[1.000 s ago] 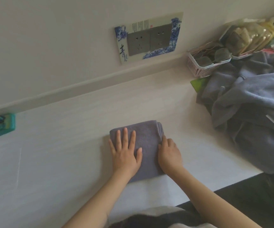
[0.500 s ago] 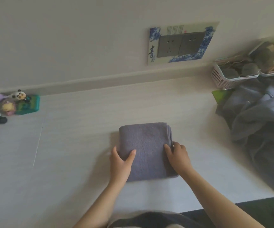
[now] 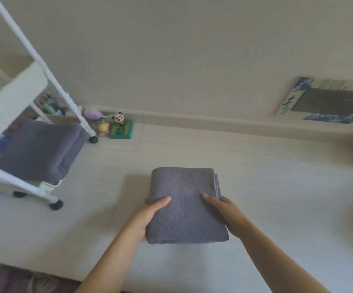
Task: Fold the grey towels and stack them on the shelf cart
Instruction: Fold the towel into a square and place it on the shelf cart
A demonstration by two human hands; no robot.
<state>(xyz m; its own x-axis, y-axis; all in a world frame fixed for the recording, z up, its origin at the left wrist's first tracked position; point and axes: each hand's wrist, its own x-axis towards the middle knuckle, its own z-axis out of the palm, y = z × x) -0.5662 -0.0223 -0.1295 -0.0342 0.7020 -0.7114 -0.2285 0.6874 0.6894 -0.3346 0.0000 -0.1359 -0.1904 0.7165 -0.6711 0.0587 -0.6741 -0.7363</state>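
Now 2 hands — left hand [image 3: 144, 216], right hand [image 3: 227, 214] — grip folded towel [image 3: 185, 206] (grey).

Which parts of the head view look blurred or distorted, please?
Head view: the white shelf cart at the left edge is smeared by motion blur, its posts slanted by wide-angle distortion; the folded grey towel between both hands stays fairly sharp, with a soft shadow on the pale floor.

Grey towel [image 3: 184, 205], white cart [image 3: 12, 98], blue-patterned socket frame [image 3: 328, 118].
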